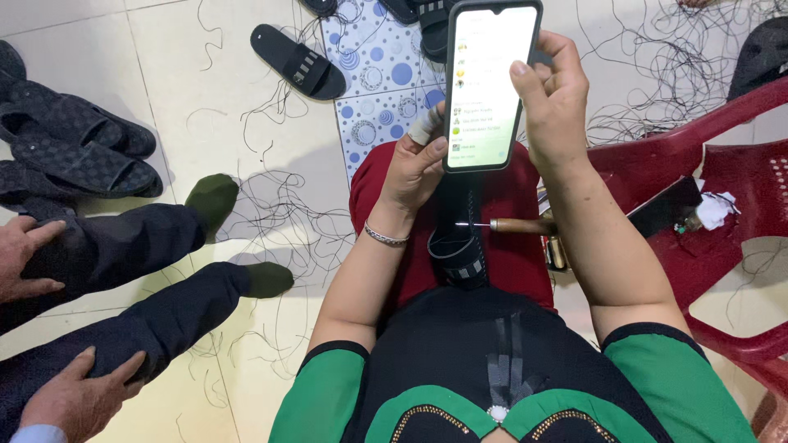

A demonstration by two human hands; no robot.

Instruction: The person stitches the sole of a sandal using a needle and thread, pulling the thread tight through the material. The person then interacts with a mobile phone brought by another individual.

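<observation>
— So, from the head camera looking down: what do you have in your hands?

— You hold a smartphone (490, 82) upright over your lap, screen lit and facing you. Your right hand (552, 102) grips its right edge, fingers wrapped behind and the thumb laid on the glass. Your left hand (419, 164) closes on the lower left corner; its forefinger wears a pale wrapping.

— Which way does it lie?

— Its long axis runs away from you, top end towards the patterned floor mat (386, 90), bottom end just above your red-clad lap. It sits between your two hands, both touching it; the right holds more of it, higher up.

— And below the phone?

— A black strap piece (460, 254) lies on your lap, and a wooden-handled awl (521, 225) rests beside it with its thin metal point turned left towards the strap. Neither hand touches these.

— What else is around you?

— A red plastic chair (722, 197) stands to your right. Black sandals (300, 61) and loose dark threads (279, 205) lie on the tiled floor. To your left another person sits, legs in dark trousers, a hand (29, 258) resting on each leg.
</observation>
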